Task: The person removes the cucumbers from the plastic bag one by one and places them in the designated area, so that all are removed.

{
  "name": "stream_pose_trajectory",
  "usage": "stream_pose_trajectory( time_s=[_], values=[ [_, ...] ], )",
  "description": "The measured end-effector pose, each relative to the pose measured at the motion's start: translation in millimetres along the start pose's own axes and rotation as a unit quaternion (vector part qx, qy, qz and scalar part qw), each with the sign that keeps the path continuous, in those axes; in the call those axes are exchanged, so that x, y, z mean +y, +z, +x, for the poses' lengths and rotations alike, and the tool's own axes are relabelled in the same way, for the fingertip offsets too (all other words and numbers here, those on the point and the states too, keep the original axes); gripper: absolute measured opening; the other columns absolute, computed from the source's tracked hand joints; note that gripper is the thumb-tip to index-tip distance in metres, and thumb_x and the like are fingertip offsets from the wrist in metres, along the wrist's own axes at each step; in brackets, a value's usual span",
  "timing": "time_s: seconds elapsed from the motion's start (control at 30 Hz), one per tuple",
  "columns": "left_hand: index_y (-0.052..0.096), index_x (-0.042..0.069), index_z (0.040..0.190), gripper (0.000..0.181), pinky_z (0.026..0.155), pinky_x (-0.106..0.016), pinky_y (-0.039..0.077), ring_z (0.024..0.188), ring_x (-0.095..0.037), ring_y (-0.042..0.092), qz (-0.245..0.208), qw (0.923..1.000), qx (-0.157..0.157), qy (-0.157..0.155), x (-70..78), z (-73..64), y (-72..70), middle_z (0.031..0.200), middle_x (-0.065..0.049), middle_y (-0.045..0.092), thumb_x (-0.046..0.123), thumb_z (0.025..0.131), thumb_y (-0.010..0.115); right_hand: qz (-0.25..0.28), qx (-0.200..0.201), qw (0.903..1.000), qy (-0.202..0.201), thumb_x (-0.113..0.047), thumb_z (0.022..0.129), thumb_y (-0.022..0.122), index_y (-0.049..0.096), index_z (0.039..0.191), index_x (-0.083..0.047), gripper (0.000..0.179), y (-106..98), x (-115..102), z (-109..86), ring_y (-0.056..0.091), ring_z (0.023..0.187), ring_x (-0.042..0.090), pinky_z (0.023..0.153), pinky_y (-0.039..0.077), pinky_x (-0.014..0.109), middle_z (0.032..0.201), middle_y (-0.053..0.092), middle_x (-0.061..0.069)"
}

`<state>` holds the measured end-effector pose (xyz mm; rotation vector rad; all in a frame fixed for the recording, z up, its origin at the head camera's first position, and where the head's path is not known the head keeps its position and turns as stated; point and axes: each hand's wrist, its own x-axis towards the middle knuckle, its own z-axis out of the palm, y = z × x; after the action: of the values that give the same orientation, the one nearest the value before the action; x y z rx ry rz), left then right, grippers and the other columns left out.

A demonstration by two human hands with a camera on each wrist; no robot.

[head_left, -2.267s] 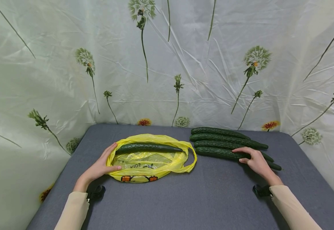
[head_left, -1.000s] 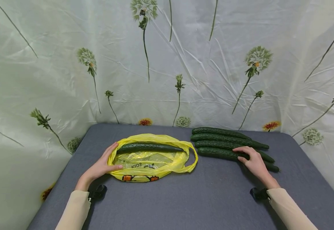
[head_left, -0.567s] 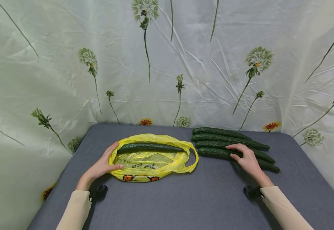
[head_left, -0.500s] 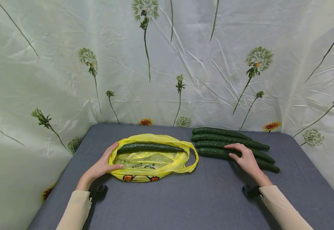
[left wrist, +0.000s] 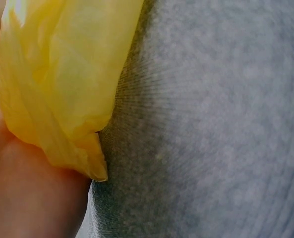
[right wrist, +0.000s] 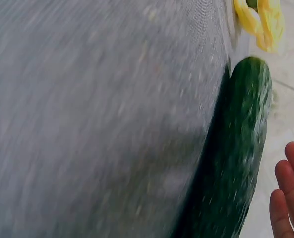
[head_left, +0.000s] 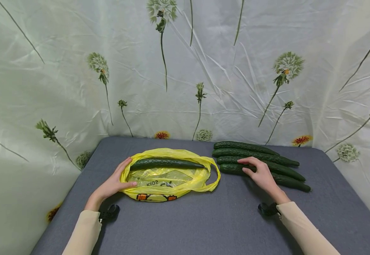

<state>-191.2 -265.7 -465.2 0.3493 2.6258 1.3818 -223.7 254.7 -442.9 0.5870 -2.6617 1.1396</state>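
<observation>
In the head view a yellow plastic bag (head_left: 169,197) lies on its side with its mouth open, one long cucumber (head_left: 164,163) along its far side. My left hand (head_left: 111,182) rests against the bag's left end, fingers spread and thumb over the near rim. In the left wrist view the yellow plastic lies against the palm. Several cucumbers lie side by side at the right. Over the left part of the nearest cucumber (head_left: 288,181) is my right hand (head_left: 261,175), thumb and fingers apart. The right wrist view shows its fingers (right wrist: 288,183) extended beside this cucumber.
A grey cloth (head_left: 185,226) covers the table. Behind it hangs a pale curtain (head_left: 229,71) with printed dandelions, and it also runs along the left side. The bag's handle loop (head_left: 215,179) reaches near the cucumbers' left ends.
My right hand has slid leftward along the nearest cucumbers, from near their right part to left of their middle. My left hand, the bag and the cucumbers keep practically the same places.
</observation>
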Motion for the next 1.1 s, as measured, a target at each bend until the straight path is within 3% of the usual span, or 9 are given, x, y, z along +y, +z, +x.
stream_pose_trajectory(
  time_s=[0.83, 1.1],
  values=[
    [0.009, 0.014, 0.155, 0.098, 0.099, -0.072, 0.011, 0.141, -0.044, 0.001, -0.003, 1.0000, -0.001, 0.002, -1.4, -0.2, 0.4, 0.158, -0.017, 0.001, 0.024, 0.083, 0.075, 0.076, -0.046, 0.9949, -0.048, 0.004, 0.088, 0.065, 0.068, 0.115, -0.006, 0.029, 49, -35, 24.5, 0.061, 0.096, 0.023, 0.082, 0.048, 0.044, 0.110, 0.064, 0.007],
    [0.009, 0.014, 0.155, 0.098, 0.099, -0.072, 0.012, 0.141, -0.044, 0.001, -0.007, 1.0000, -0.001, 0.000, -1.6, -0.6, -0.3, 0.158, -0.017, 0.001, 0.024, 0.083, 0.075, 0.096, -0.057, 0.9917, -0.064, 0.008, 0.086, 0.064, 0.068, 0.113, -0.003, 0.029, 63, -46, 30.1, 0.062, 0.096, 0.027, 0.079, 0.049, 0.044, 0.107, 0.065, 0.012]
  ],
)
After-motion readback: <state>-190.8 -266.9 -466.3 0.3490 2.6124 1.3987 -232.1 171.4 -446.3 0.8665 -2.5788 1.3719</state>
